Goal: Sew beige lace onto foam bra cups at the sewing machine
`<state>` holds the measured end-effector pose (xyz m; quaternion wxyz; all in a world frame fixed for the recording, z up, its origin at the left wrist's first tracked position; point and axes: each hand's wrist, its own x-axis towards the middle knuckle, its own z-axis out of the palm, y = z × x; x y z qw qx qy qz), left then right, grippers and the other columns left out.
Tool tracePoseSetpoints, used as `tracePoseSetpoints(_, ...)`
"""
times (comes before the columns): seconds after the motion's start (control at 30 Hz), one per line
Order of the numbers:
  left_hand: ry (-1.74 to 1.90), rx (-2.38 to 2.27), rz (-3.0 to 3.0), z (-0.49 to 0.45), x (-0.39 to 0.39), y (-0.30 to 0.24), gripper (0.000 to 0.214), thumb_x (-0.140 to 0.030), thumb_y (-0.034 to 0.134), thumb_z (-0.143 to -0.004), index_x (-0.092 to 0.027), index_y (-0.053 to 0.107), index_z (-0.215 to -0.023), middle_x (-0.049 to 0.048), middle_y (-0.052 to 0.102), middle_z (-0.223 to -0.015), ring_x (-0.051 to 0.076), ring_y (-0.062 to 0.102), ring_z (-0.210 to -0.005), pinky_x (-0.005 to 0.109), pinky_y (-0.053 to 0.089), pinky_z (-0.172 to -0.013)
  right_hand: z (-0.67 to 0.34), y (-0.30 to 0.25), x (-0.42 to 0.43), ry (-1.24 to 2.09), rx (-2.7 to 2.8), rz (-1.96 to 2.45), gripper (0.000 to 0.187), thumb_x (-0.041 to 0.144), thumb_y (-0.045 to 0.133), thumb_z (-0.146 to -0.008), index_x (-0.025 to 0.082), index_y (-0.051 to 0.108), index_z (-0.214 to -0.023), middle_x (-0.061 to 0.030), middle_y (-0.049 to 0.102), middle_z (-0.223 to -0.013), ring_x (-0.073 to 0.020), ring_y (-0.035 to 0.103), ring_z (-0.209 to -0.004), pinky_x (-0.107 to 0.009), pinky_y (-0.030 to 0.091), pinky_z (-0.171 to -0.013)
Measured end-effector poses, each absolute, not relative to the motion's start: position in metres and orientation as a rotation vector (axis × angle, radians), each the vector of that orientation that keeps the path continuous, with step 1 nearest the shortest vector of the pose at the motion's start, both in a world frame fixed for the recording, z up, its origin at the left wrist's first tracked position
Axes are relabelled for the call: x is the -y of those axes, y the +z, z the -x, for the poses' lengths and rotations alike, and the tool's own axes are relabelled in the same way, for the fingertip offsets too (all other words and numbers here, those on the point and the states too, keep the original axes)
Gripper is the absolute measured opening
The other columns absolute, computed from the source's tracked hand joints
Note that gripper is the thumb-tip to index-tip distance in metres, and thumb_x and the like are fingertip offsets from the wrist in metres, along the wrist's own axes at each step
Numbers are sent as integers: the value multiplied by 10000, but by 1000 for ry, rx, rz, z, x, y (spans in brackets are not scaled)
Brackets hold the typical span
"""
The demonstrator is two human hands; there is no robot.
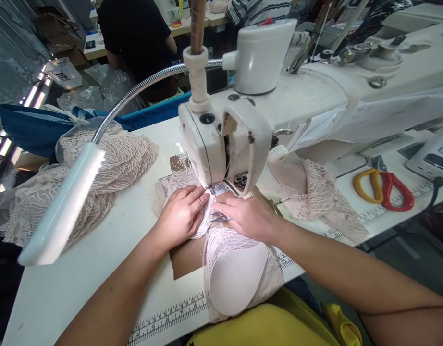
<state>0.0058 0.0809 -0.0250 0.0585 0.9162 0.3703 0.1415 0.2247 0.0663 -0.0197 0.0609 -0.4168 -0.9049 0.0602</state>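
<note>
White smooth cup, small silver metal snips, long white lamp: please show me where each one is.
White smooth cup (pixel 238 279): head view, middle of its surface.
Small silver metal snips (pixel 224 219): head view, on a blade.
Long white lamp (pixel 61 211): head view, middle of its body.

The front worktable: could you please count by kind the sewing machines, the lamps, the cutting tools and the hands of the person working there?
Sewing machine: 1
Bendable lamp: 1
Cutting tools: 2 (scissors with a yellow and a red handle; small snips)
Hands: 2 (left hand; right hand)
Total: 6
</note>
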Motion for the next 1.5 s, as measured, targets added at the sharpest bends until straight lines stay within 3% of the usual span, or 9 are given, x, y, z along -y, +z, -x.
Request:
tracePoseSetpoints(0.3,466,-935,-2820,1,-77,-21,335,-171,478,-912,-153,570,-1234,124,602,-1275,271,527,-1113,462,456,-939,-227,-17,-67,173,2756,1232,376,384,606,-865,220,612,-1204,-23,703,-934,-169,617,-763,-292,334,-595)
tracePoseSetpoints(0.5,417,-784,-2889,0,-77,-18,320,-184,513,-896,-156,599,-1203,123,619,-1254,286,532,-1124,478,445,-929,-227,-18,-68,190,2705,1268,348,382,613,-855,237,628,-1171,-6,706,-924,-150,598,-695,-286,338,-602)
tracePoseSetpoints(0.63,429,-795,-2883,-1,-75,-17,306,-200,524,-903,-154,609,-1193,114,625,-1253,279,536,-1120,458,452,-931,-224,-17,-67,195,2744,1237,318,372,576,-885,226,632,-1161,-22,686,-876,-159,597,-726,-288,315,-582)
tracePoseSetpoints(0.87,412,-911,-2874,-6,-71,-19,328,-228,507,-922,-117,603,-1216,98,621,-1271,272,538,-1086,440,471,-914,-223,-13,-65,183,2762,1295,300,382,531,-911,213,625,-1141,-28,686,-1031,-147,595,-711,-312,270,-529)
tracePoseSetpoints(1.03,389,-1033,-2852,-12,-68,-22,349,-264,503,-923,-119,600,-1225,108,617,-1276,290,533,-1092,464,483,-901,-220,-11,-67,162,2758,1388,343,428,471,-926,205,606,-1149,-45,702,-936,-170,597,-667,-316,241,-512)
tracePoseSetpoints(1.3,413,-1040,-2823,-10,-69,-20,328,-265,504,-922,-129,612,-1200,108,628,-1252,290,534,-1109,461,485,-908,-226,-14,-70,204,2735,1329,295,383,516,-891,222,621,-1115,-33,702,-905,-166,583,-667,-299,270,-541)
tracePoseSetpoints(1.5,432,-1001,-2803,-8,-69,-17,296,-255,508,-923,-147,626,-1172,99,642,-1232,280,545,-1102,452,485,-905,-231,-15,-70,247,2816,1136,346,194,554,-826,218,632,-1162,-36,675,-870,-157,566,-719,-279,311,-594)
